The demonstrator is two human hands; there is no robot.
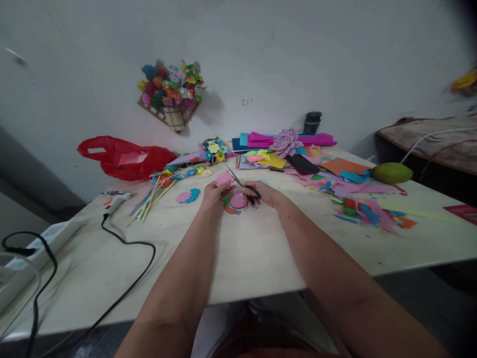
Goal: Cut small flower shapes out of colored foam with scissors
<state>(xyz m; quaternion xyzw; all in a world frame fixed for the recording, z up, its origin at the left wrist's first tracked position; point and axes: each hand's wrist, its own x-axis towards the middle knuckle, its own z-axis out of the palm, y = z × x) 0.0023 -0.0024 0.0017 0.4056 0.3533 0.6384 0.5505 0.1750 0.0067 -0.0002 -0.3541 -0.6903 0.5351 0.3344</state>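
Note:
My left hand (214, 193) pinches a pink paper flower (224, 180) with a scalloped edge. In my right hand (264, 193) is a pair of scissors (253, 193) with dark handles, its blades pointing up and left, close beside the flower. Below both hands lie a pink paper disc (238, 201) and several coloured scraps on the table. To the left rest a pink scalloped cutout (183, 197) and a blue scalloped cutout (194, 194), overlapping. Whether the blades touch the paper I cannot tell.
A glue gun (116, 201) with a black cord and a power strip (40, 243) are on the left. Behind are a red plastic bag (130, 159) and paper strips (151, 201). Paper scraps (372, 211), a phone (302, 164) and a green fruit (392, 172) lie right.

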